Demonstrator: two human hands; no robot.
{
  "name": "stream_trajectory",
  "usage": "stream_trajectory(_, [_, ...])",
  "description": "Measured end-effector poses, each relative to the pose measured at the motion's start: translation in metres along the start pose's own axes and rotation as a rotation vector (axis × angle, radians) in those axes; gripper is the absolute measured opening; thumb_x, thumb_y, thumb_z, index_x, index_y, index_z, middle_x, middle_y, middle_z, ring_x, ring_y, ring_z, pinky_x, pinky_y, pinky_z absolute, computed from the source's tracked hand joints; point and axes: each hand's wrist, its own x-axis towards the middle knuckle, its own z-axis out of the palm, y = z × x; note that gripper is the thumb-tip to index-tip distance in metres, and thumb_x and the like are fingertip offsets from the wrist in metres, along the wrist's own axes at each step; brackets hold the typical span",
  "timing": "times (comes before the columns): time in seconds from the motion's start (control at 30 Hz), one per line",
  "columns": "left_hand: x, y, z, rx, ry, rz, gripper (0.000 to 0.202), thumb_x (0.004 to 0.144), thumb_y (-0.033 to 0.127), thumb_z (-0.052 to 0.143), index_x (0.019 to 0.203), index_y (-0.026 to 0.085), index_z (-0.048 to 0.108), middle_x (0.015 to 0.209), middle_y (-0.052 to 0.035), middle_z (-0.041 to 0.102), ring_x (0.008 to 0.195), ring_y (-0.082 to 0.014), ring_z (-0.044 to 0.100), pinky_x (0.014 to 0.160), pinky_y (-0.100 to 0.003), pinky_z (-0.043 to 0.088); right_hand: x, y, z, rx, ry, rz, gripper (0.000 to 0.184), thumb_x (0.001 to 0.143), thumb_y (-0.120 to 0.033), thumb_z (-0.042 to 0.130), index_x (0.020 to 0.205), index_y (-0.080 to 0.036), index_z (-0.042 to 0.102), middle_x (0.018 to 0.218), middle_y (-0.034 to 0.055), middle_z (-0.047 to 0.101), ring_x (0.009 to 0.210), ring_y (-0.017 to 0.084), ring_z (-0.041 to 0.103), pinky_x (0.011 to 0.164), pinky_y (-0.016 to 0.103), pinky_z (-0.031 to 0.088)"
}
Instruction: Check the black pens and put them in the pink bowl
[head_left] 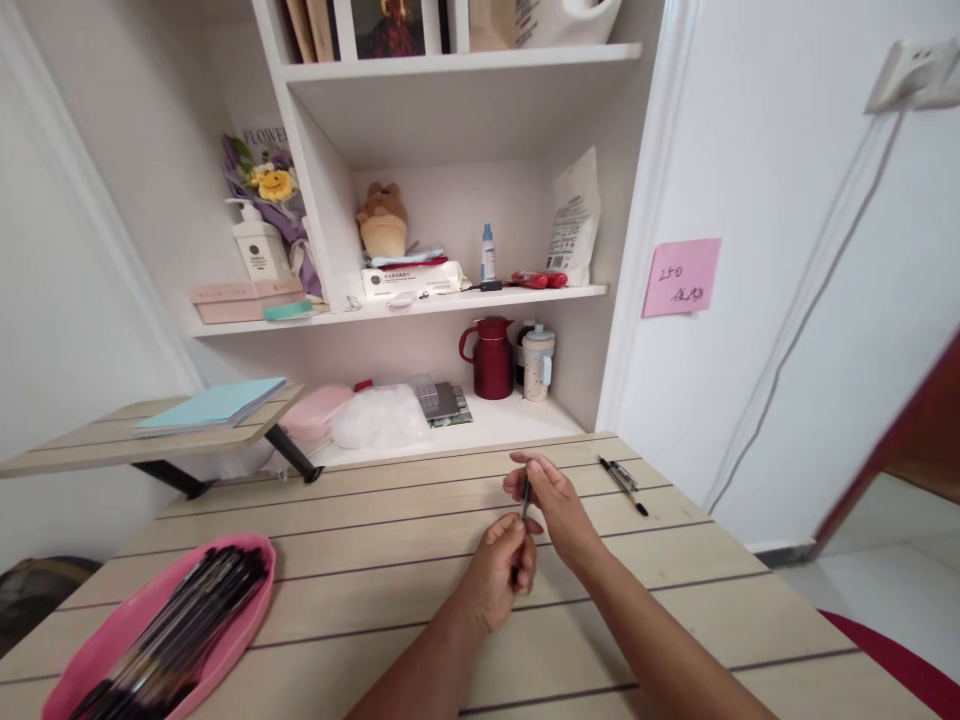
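Observation:
Over the middle of the wooden table point(360, 600), my two hands are together on one slim dark pen point(526, 497). My left hand point(499, 572) wraps round its lower part, and a dark end shows below the fingers. My right hand point(555, 500) pinches the upper part between thumb and fingers. Much of the pen is hidden by the fingers. To the right, two pens point(624, 484) lie side by side on the tabletop. At the left front, a pink oval basket point(259, 590) holds a heap of several dark pens point(180, 630).
A small raised stand point(97, 435) with light-blue paper point(210, 403) rises at the back left. Behind the table, a white shelf holds a red jug point(493, 360), a pale cup point(538, 365) and a clear plastic bag point(381, 417). A pink note point(682, 277) sticks to the wall.

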Motion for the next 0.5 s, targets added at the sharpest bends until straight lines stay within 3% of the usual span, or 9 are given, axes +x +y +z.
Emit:
stream_trajectory(0.07, [0.001, -0.002, -0.002, 0.006, 0.027, 0.024, 0.028, 0.075, 0.041, 0.055, 0.083, 0.014, 0.053, 0.054, 0.0041, 0.046, 0.04, -0.0043, 0.039, 0.039, -0.016, 0.028, 0.012, 0.003, -0.017, -0.208, 0.052, -0.064, 0.039, 0.081, -0.048, 0.038, 0.103, -0.018, 0.052, 0.08, 0.0051, 0.063, 0.073, 0.017, 0.058, 0.058, 0.027, 0.045])
stream_trajectory(0.17, [0.002, -0.004, -0.004, 0.017, 0.073, 0.055, 0.028, 0.069, 0.036, 0.062, 0.083, 0.013, 0.057, 0.06, 0.0018, 0.05, 0.05, -0.0075, 0.049, 0.052, -0.021, 0.04, 0.028, 0.006, -0.058, -0.906, 0.216, -0.032, 0.03, 0.083, -0.041, 0.036, 0.095, -0.022, 0.056, 0.085, 0.004, 0.065, 0.079, 0.017, 0.059, 0.068, 0.028, 0.044])
stream_trajectory(0.2, [0.002, -0.003, -0.004, 0.027, 0.089, 0.06, 0.028, 0.066, 0.035, 0.064, 0.083, 0.013, 0.057, 0.061, 0.0015, 0.051, 0.053, -0.0084, 0.051, 0.056, -0.023, 0.041, 0.031, 0.007, -0.074, -1.018, 0.256, 0.005, 0.027, 0.081, -0.038, 0.039, 0.092, -0.021, 0.057, 0.087, 0.0057, 0.065, 0.081, 0.019, 0.059, 0.069, 0.03, 0.043])
stream_trajectory(0.37, [0.004, 0.01, -0.006, 0.19, 0.183, 0.075, 0.032, 0.059, 0.035, 0.068, 0.08, 0.012, 0.059, 0.06, 0.0009, 0.052, 0.053, -0.0089, 0.05, 0.057, -0.024, 0.039, 0.023, 0.016, -0.142, -1.283, 0.326, 0.155, 0.023, 0.076, -0.031, 0.046, 0.076, -0.014, 0.06, 0.084, 0.0195, 0.063, 0.083, 0.032, 0.059, 0.063, 0.038, 0.039])
stream_trajectory(0.5, [0.002, 0.032, -0.006, 0.624, 0.204, 0.09, 0.027, 0.068, 0.033, 0.055, 0.084, 0.011, 0.059, 0.064, -0.0006, 0.052, 0.054, -0.0087, 0.049, 0.057, -0.023, 0.04, 0.013, 0.033, -0.161, -1.414, 0.266, 0.227, 0.021, 0.075, -0.027, 0.047, 0.084, -0.013, 0.059, 0.083, 0.0187, 0.064, 0.083, 0.03, 0.06, 0.063, 0.035, 0.04])
